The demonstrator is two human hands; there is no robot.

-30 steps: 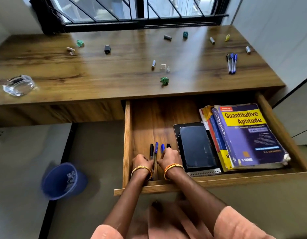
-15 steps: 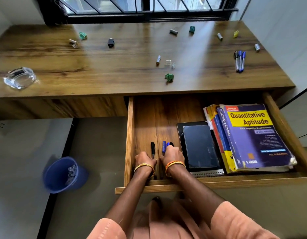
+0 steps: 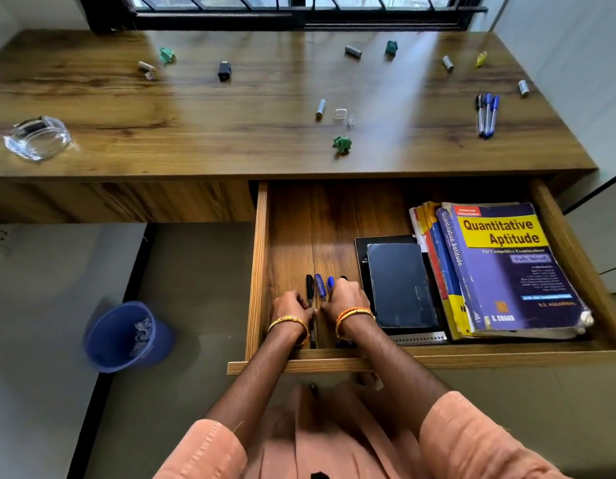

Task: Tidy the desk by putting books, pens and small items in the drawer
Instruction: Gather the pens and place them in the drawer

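**Pens being lined up in the drawer; light clutter left on the desk**

Both hands are down in the near left part of the open drawer. The left hand has its fingers curled in against a black pen; whether it pinches the pen or only nudges it I cannot tell. The right hand is curled over 2 or 3 more pens, whose blue and black caps stick out on the far side of its knuckles. A dark notebook lies just right of that hand, and the books fill the drawer's right side.

The pens look light, stiff and smooth, so they will likely roll on the drawer floor; gathering them by the barrels, side by side, should keep them parallel.

On the desk, 3 pens lie together at the far right: 1 grasp across the middles should lift all 3. The scattered small items, such as the green crumpled scraps and short cylinders, seem nearly weightless and call for fingertip pinches; the cylinders may roll. The glass dish at the left is probably heavier, slippery and breakable, best held by its rim with a full grip.
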